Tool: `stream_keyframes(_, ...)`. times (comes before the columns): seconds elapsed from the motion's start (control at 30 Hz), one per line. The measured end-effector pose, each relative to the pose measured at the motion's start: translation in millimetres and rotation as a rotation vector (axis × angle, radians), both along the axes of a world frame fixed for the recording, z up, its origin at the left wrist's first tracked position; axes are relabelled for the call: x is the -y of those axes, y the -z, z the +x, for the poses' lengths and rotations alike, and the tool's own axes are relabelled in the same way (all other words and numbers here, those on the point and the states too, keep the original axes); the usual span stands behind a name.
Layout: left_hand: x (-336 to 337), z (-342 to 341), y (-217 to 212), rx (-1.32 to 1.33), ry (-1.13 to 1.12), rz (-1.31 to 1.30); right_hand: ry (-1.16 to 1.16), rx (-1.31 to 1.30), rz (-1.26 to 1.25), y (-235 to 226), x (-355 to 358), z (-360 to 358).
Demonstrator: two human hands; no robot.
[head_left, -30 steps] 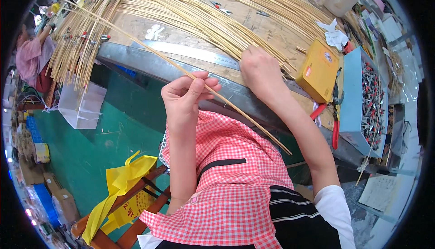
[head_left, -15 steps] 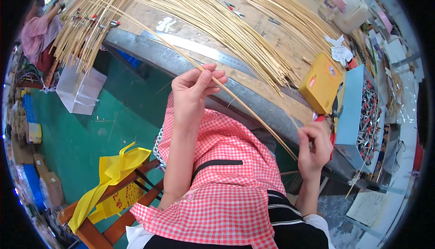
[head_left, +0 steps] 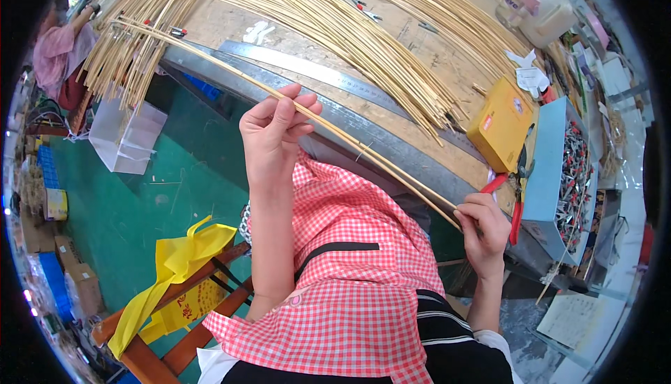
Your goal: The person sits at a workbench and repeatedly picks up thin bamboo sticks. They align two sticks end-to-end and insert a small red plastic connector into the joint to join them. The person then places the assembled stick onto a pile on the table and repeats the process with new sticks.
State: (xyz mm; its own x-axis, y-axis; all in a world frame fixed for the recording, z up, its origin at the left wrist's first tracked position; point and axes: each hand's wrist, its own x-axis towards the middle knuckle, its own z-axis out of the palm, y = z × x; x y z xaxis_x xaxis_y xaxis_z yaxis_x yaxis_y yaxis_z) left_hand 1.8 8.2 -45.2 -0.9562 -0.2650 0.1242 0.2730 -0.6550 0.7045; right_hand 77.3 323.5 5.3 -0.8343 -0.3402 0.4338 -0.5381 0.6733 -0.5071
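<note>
Two long, thin bamboo strips (head_left: 381, 161) slant across in front of me, close together, from the far left down to the right. My left hand (head_left: 274, 129) pinches them partway along between thumb and fingers. At their near right end, my right hand (head_left: 484, 225) has its fingers closed on the strips; the tips beneath the fingers are partly hidden. Red-handled pliers (head_left: 516, 222) rest just beyond my right hand at the table edge. A steel ruler (head_left: 314, 73) lies on the table past my left hand.
Bundles of bamboo strips (head_left: 328, 34) cover the wooden table, with more clipped strips (head_left: 133, 55) overhanging its left end. At right sit a yellow box (head_left: 500, 125) and a blue box (head_left: 545, 174) full of small clips. A wooden chair (head_left: 178, 300) stands lower left; a person in pink (head_left: 56, 52) is beyond.
My left hand has moved left along with the strips. The strip end that stood apart near my right hand now lies alongside the other, and the right hand has shifted slightly.
</note>
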Motion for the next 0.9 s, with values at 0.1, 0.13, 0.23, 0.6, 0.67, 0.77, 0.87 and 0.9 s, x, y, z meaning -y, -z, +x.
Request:
stream_keyframes(0.1,-3,2,-1,0.005,0.009,-0.067,-0.034,0.185,0.033,-9,-2,-2)
stream_keyframes(0.13,-5,3,-2,0.007,0.009,-0.096,-0.062,0.232,0.054,-12,-3,-5)
stream_keyframes(0.23,-19,8,-11,0.028,0.060,-0.145,-0.053,0.234,-0.068,-19,19,-14)
stream_keyframes(0.6,-56,22,-34,0.074,0.141,-0.283,-0.174,0.543,-0.153,-35,70,-45)
stream_keyframes(0.67,-56,24,-37,0.081,0.164,-0.318,-0.182,0.600,-0.160,-37,69,-45)
stream_keyframes(0.77,-58,26,-44,0.081,0.173,-0.298,-0.206,0.664,-0.198,-39,68,-47)
stream_keyframes(0.87,-66,26,-47,-0.014,0.148,-0.241,-0.200,0.693,-0.294,-46,66,-51)
stream_keyframes(0.9,-70,26,-48,-0.062,0.136,-0.221,-0.195,0.646,-0.314,-53,65,-54)
